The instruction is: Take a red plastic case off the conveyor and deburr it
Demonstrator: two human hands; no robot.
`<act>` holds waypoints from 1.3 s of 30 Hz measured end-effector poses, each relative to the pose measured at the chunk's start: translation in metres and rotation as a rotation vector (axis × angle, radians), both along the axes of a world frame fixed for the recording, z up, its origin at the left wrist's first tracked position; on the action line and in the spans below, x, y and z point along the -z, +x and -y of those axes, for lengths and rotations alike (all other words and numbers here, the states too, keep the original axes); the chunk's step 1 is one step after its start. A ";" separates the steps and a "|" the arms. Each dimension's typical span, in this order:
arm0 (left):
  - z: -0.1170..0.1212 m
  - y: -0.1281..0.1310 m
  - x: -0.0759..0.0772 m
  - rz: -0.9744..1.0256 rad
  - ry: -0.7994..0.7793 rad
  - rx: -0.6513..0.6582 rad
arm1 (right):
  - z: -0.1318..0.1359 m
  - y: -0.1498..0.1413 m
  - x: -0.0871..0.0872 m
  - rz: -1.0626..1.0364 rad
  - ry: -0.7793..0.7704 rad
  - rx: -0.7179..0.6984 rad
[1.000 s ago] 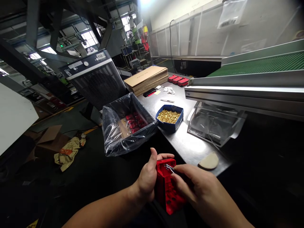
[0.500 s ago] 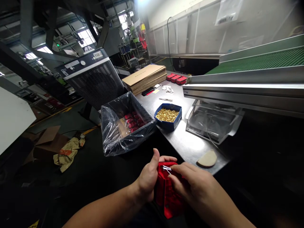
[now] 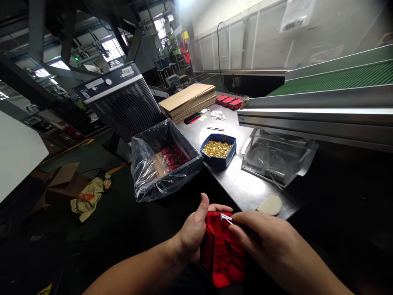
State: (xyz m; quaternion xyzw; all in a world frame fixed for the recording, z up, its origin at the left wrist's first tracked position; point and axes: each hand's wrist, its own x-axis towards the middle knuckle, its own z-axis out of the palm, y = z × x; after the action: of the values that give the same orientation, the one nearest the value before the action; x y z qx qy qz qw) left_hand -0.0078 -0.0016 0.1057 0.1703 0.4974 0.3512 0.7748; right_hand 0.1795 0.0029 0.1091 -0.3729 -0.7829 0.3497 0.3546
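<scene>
**Red part in hand, metal tool at its top edge**

You hold the red part (image 3: 222, 250) low and near, just off the near edge of the counter (image 3: 242, 188). Your left hand (image 3: 193, 233) wraps its left side, grip closed on it, thumb raised beside the top. Your right hand (image 3: 264, 241) comes in from the right, fingers pinched shut on a thin metal tool (image 3: 226, 217) whose tip lies at the part's upper edge. Whether the tip touches an insert or only the plastic is too small to tell.

Judging by what lies about, the work looks partway through: this part is not yet in the lined box (image 3: 166, 164) to the far left, where several red parts (image 3: 173, 157) already lie on one side, with much of the box unfilled. The blue tray (image 3: 218, 149) of brass pieces, just right of the box, looks well stocked.

Farther off on the counter sit three more red pieces (image 3: 229, 101), a stack of flat cardboard (image 3: 188, 100) and a clear plastic cover (image 3: 276, 157) under the conveyor (image 3: 331, 82). A pale half-round pad (image 3: 270, 204) lies at the near counter edge, close to your right hand.
</scene>
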 end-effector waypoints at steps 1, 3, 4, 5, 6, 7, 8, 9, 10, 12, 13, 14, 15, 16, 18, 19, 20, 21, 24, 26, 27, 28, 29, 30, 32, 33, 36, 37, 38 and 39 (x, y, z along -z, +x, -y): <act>-0.001 0.000 0.000 0.015 -0.002 -0.005 | -0.001 0.002 0.001 0.008 0.016 0.018; -0.002 -0.001 -0.001 0.048 -0.010 -0.014 | -0.001 0.004 0.003 0.037 0.073 0.046; -0.002 -0.002 -0.001 0.066 -0.018 -0.019 | -0.001 0.003 0.005 0.059 0.117 0.060; -0.002 -0.002 -0.001 0.082 -0.030 -0.025 | 0.000 0.002 0.006 0.087 0.164 0.072; -0.003 -0.002 -0.001 0.099 -0.042 -0.027 | 0.001 -0.001 0.008 0.116 0.217 0.083; -0.003 -0.003 -0.001 0.112 -0.055 -0.030 | 0.002 -0.004 0.009 0.141 0.276 0.093; -0.003 -0.003 -0.001 0.122 -0.069 -0.032 | 0.003 -0.008 0.009 0.158 0.336 0.100; -0.003 -0.003 0.000 0.132 -0.080 -0.031 | 0.003 -0.011 0.008 0.169 0.394 0.107; -0.003 -0.003 0.000 0.141 -0.091 -0.031 | 0.003 -0.013 0.008 0.175 0.447 0.114; -0.003 -0.002 0.000 0.158 -0.110 -0.033 | 0.003 -0.017 0.005 0.172 0.534 0.126; -0.003 -0.002 0.000 0.163 -0.119 -0.033 | 0.003 -0.018 0.004 0.172 0.563 0.126; -0.003 -0.003 0.001 0.165 -0.126 -0.032 | 0.002 -0.018 0.003 0.171 0.584 0.128; -0.003 -0.003 0.001 0.165 -0.131 -0.034 | 0.002 -0.018 0.002 0.172 0.602 0.125; -0.003 -0.003 0.002 0.167 -0.134 -0.036 | 0.002 -0.018 0.002 0.173 0.614 0.124; -0.002 -0.004 0.004 0.175 -0.134 -0.037 | 0.002 -0.018 0.003 0.174 0.632 0.120; -0.002 -0.004 0.005 0.183 -0.132 -0.038 | 0.002 -0.018 0.004 0.176 0.639 0.115; -0.002 -0.004 0.007 0.190 -0.129 -0.040 | 0.003 -0.018 0.005 0.182 0.646 0.108; -0.002 -0.005 0.008 0.195 -0.128 -0.041 | 0.003 -0.018 0.006 0.190 0.649 0.096; -0.001 -0.004 0.010 0.202 -0.131 -0.037 | 0.002 -0.016 0.007 0.202 0.654 0.043; 0.000 -0.004 0.009 0.224 -0.121 -0.023 | 0.001 -0.012 0.007 0.193 0.664 0.019; 0.000 -0.003 0.008 0.253 -0.113 -0.001 | 0.001 -0.010 0.006 0.185 0.655 0.016; 0.000 -0.003 0.007 0.290 -0.107 0.028 | 0.001 -0.007 0.006 0.170 0.643 0.025; 0.000 -0.003 0.007 0.323 -0.105 0.058 | 0.000 -0.005 0.005 0.156 0.622 0.042; 0.000 -0.003 0.006 0.347 -0.106 0.075 | 0.000 -0.003 0.005 0.149 0.597 0.060; 0.000 -0.004 0.007 0.355 -0.110 0.064 | 0.000 -0.001 0.004 0.152 0.555 0.080; 0.000 -0.005 0.008 0.345 -0.104 0.043 | -0.001 -0.001 0.005 0.166 0.550 0.079; 0.000 -0.007 0.011 0.337 -0.078 0.021 | -0.002 -0.005 0.007 0.198 0.560 0.048; 0.000 -0.007 0.012 0.339 -0.075 0.026 | -0.002 -0.006 0.008 0.197 0.570 0.044; 0.000 -0.007 0.012 0.342 -0.074 0.029 | -0.002 -0.007 0.008 0.192 0.581 0.041; 0.000 -0.006 0.012 0.349 -0.072 0.036 | -0.002 -0.008 0.009 0.182 0.591 0.041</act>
State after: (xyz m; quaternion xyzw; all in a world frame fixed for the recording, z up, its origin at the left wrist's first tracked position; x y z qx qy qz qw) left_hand -0.0141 -0.0014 0.0941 0.0880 0.3646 0.3435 0.8610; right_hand 0.1716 0.0046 0.1004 -0.2991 -0.8715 0.0649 0.3831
